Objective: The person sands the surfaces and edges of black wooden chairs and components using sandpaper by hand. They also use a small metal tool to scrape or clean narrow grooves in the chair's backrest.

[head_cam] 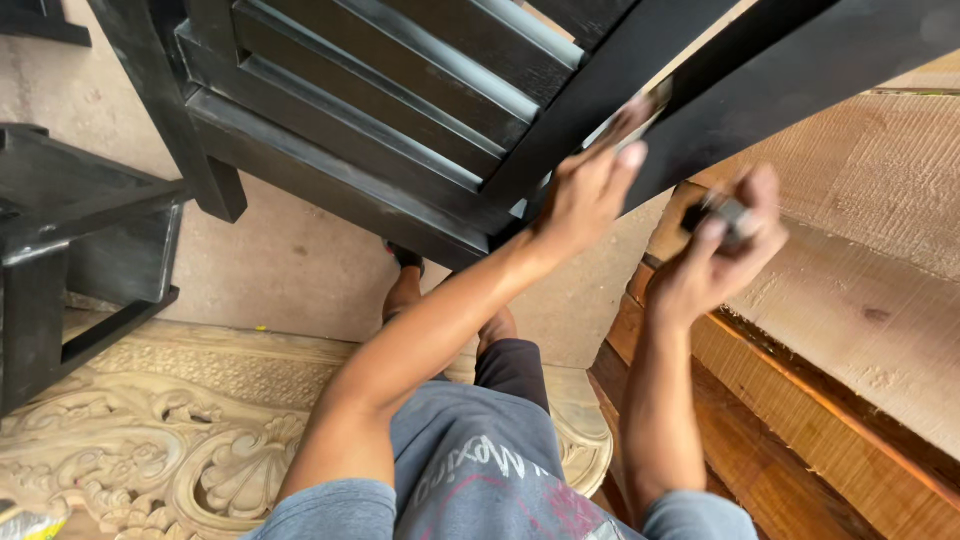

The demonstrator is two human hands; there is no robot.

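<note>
My left hand (585, 190) reaches up and presses its fingers against a slanted black-painted wooden bar (620, 80) of a black slatted piece of furniture (380, 110). Something small and blurred sits under the fingertips; I cannot tell what it is. My right hand (715, 260) is curled around a small grey object (735, 215), held just below the dark frame's second bar (800, 75). Both forearms stretch forward from my grey shirt.
Thick raw wooden planks (860, 290) are stacked at the right. A carved pale wooden panel (190, 430) lies on the floor at the lower left. Another black wooden frame (70, 230) stands at the left. My foot (405, 285) rests on the concrete floor (290, 260).
</note>
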